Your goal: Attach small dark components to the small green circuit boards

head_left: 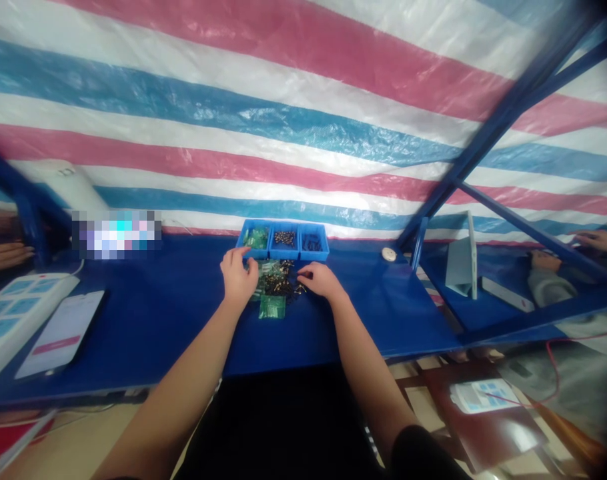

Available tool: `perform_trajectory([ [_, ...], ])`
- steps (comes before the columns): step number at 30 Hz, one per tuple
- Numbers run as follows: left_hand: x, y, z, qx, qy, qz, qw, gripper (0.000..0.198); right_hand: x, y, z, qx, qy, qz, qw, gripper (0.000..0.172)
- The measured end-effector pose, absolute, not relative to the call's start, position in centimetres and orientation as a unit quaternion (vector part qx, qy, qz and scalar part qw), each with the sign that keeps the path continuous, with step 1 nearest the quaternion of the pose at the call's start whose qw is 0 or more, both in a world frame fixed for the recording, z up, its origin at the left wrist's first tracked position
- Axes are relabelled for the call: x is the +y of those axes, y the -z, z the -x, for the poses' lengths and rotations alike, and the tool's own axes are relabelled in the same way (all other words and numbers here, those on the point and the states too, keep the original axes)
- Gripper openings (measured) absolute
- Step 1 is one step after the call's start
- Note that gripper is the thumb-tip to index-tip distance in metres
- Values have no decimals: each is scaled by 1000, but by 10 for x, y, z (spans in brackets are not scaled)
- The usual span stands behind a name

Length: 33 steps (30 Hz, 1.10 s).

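A sheet striped in red, white and blue (283,100) hangs behind a blue counter (173,340), with a slanting blue frame (483,137) on the right. Toward the counter's left end lie a white power strip (26,310) and, just beside it, a phone (61,333) with a lit screen. A blue tray (284,255) stands near the counter's far edge, divided into three compartments side by side.

The left hand (239,277) is at the left edge of a loose pile of small parts (278,283), its curved forefinger near the tray's front left corner. Thumb and forefinger stand apart, with a gap between them. The right hand (321,279) is at the pile's right edge, palm down, fingertips drawn in close over the outermost pieces; whether they grip one, I cannot tell.

The pile lies directly in front of the tray, between the two hands, a jumble of dark and brass-coloured pieces with green packaging on its left side. A green packet (272,307) lies at its near edge, nearer to the left hand than to the right.

In the tray, green packets (256,237) fill the left compartment, brass-coloured pieces (285,238) the middle one and dark pieces (311,242) the right one.
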State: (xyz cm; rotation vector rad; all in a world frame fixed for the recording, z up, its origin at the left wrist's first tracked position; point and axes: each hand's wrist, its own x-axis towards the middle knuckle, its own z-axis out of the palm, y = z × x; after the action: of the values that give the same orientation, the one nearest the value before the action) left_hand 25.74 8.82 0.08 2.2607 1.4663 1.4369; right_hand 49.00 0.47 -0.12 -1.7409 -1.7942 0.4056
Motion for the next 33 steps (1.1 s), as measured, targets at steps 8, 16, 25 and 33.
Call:
perform_trajectory([
  [8,86,1,-261,458,-471,-752,60,25,6,1,-485,-700,-165,624,306,17],
  [16,86,1,-262,452,-460,-759,85,25,10,7,-480,-681,-143,655,296,13],
  [25,85,4,-265,435,-461,-769,87,24,16,14,-471,-686,-105,650,310,21],
  [33,86,7,-266,436,-462,-768,83,24,19,16,-466,-674,-97,669,299,15],
])
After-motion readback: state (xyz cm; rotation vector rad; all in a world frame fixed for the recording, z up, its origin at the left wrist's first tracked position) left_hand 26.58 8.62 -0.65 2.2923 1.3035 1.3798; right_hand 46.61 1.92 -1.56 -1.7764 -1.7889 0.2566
